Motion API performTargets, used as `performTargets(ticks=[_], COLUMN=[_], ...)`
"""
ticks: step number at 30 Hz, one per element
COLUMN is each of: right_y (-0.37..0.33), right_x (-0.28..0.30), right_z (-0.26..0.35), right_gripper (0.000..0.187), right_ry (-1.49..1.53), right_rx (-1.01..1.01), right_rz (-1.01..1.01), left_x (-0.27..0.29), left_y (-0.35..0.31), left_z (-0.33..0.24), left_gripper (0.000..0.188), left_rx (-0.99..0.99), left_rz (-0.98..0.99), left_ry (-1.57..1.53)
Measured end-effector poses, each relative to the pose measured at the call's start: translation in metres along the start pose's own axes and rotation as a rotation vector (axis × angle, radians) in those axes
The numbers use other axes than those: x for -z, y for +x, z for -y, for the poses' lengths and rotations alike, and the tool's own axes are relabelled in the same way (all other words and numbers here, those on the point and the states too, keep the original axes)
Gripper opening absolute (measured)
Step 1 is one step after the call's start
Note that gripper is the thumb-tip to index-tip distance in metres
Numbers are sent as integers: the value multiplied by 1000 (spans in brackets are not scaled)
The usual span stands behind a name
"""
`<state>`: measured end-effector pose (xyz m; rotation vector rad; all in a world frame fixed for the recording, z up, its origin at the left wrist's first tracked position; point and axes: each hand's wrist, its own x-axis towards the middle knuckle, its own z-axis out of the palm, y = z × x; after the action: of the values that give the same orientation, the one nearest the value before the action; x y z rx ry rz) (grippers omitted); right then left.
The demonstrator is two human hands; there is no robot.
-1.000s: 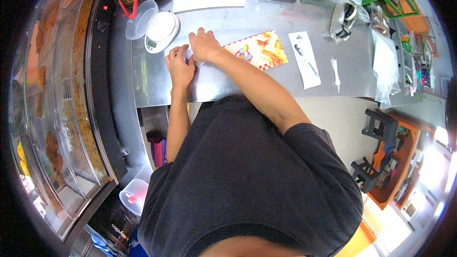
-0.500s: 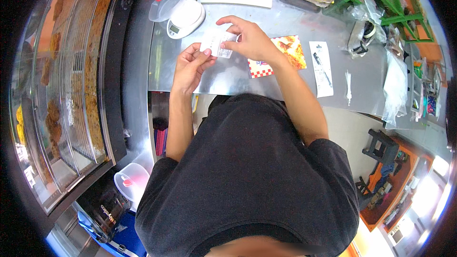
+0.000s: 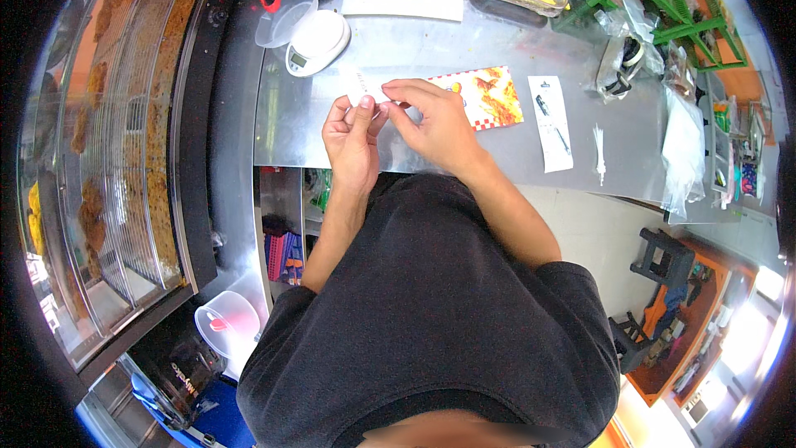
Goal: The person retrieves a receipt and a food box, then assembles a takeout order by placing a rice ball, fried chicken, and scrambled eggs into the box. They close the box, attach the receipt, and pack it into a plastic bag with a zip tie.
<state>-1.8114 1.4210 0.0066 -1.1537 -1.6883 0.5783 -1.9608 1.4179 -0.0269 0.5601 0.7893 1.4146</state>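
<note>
Head view: left hand [image 3: 352, 149] pinches a white slip [image 3: 358, 83], right hand [image 3: 441, 129] apparently adjusts it, grip unclear; steadiness seems needed next.

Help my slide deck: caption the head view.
Left hand holding a white paper, right hand at its edge, above a metal counter.

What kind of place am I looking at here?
Probably a small food stall or takeaway kitchen. A glass-fronted cabinet with wire racks stands at the left, and the metal counter holds a white cutting board scattered with crumbs and a white scale.
</note>
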Motion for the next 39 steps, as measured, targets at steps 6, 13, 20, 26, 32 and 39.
performTargets(ticks=[6,13,20,26,32,39], right_y=[-15,-34,-58,-75,-71,-64], right_x=[7,25,97,147,124,109], right_z=[1,-22,-55,-53,-33,-26], right_gripper=[15,12,12,14,52,55], right_ry=[313,561,381,-137,-142,-135], right_rx=[-324,-602,-600,-602,-472,-450], right_rz=[38,-163,-572,-639,-641,-561], left_x=[4,2,49,21,-95,-113], left_y=[-6,-10,77,108,-13,-14], left_z=[9,10,15,14,50,73], left_gripper=[16,14,24,28,29,27], left_rx=[-82,-59,-13,-973,-746,-705], left_rz=[-4,128,96,-47,678,683], left_ry=[224,192,824,1626,1063,1165])
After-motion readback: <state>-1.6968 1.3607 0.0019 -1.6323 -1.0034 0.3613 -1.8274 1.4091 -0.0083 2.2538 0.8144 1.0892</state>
